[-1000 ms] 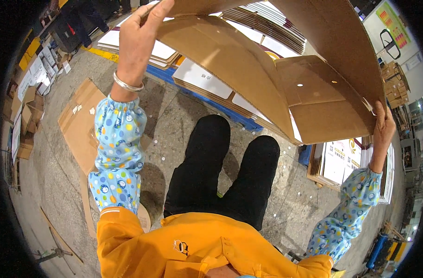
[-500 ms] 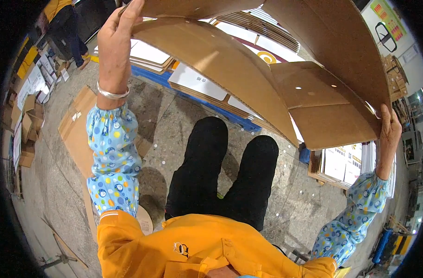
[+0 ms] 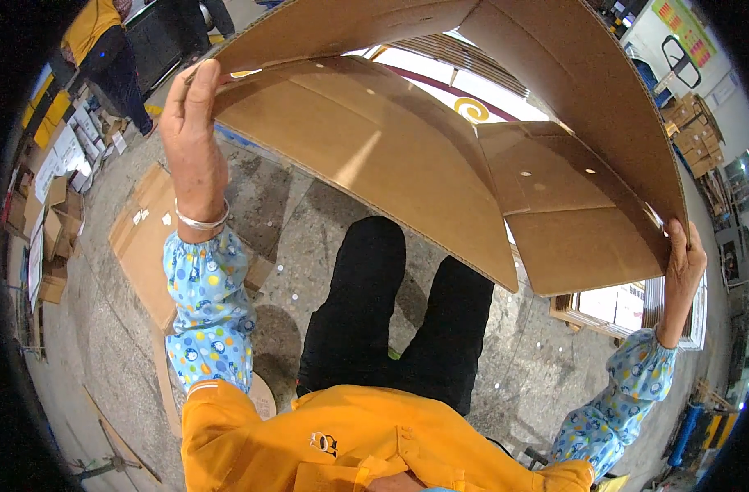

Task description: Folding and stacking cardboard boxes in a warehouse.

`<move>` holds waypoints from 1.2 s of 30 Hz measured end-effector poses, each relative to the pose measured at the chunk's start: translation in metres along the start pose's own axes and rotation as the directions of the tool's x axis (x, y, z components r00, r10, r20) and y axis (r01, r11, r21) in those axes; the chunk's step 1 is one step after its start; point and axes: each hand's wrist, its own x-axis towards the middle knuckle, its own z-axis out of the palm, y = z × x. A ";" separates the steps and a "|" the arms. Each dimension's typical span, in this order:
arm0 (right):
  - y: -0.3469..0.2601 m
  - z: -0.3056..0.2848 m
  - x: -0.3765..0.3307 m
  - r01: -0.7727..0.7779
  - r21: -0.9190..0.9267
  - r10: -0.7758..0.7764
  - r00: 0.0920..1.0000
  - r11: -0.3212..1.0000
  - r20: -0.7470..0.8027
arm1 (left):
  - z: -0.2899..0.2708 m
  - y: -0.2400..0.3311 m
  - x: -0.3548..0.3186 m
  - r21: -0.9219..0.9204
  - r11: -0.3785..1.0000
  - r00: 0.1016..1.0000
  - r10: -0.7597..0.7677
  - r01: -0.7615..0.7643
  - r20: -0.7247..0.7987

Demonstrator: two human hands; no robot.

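Between my raised hands I hold a large brown corrugated cardboard box (image 3: 350,135), opened out, with its inside and flaps toward me. My left hand (image 3: 195,152) is closed on the box's left edge, thumb on the near side. At the opposite edge, my right hand (image 3: 683,266) grips the cardboard near a flap corner (image 3: 591,250). Small round holes show in the panels. Behind the box, and partly hidden by it, lie stacks of printed white cardboard (image 3: 608,305) and a flat piece with a dark red band and gold swirl (image 3: 471,111).
Flat brown cardboard (image 3: 141,246) lies on the concrete floor (image 3: 251,189) at my left. Cartons (image 3: 56,238) and white sheets stand along the far left. Another person (image 3: 104,49) bends at the upper left. More boxes (image 3: 696,131) are stacked at the far right.
Both hands and the box have come lower and nearer to me. The box now covers more of the stacks behind it. The other person at the upper left has shifted slightly.
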 end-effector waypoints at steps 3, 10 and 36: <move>-0.007 -0.007 -0.004 -0.055 0.021 0.055 0.998 0.998 0.015 | -0.002 0.002 0.002 -0.032 0.999 0.999 0.015 -0.016 -0.029; 0.014 -0.018 0.000 -0.085 0.098 0.080 0.996 0.992 0.046 | -0.021 -0.005 0.003 -0.043 0.981 0.958 0.196 -0.191 0.209; 0.113 0.095 0.012 -0.382 0.684 0.267 0.924 0.621 0.274 | 0.056 0.008 0.131 -0.045 0.971 0.968 0.231 -0.237 -0.098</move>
